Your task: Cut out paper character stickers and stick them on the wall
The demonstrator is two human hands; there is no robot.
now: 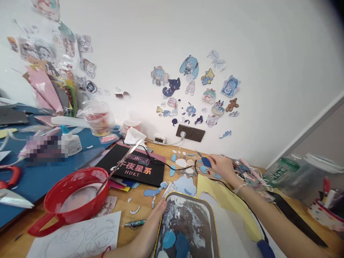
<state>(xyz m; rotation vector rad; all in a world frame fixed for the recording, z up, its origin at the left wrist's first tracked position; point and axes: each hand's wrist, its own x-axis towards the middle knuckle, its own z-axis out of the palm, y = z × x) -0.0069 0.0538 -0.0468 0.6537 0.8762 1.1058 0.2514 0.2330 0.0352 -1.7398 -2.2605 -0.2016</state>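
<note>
My right hand (pixel 222 166) reaches far across the wooden desk and pinches a small dark blue cut-out piece (pixel 206 162) beside several light blue and white paper cut-outs (pixel 182 163). My left hand (pixel 156 214) rests with its fingers against the left rim of a metal tray (pixel 213 218) with a yellow edge. Wet paste and a few blue cut-outs (pixel 169 239) lie in the tray. A yellow sheet (pixel 215 195) lies under my right forearm.
A red bowl (pixel 56 200) with white liquid and a long metal blade stands at the left. A black printed bag (pixel 134 165), a glue bottle (pixel 72 141), a line-drawing sheet (pixel 80 238) and a black cable surround the work spot. Clear containers (pixel 295 175) stand at the right. Stickers cover the wall.
</note>
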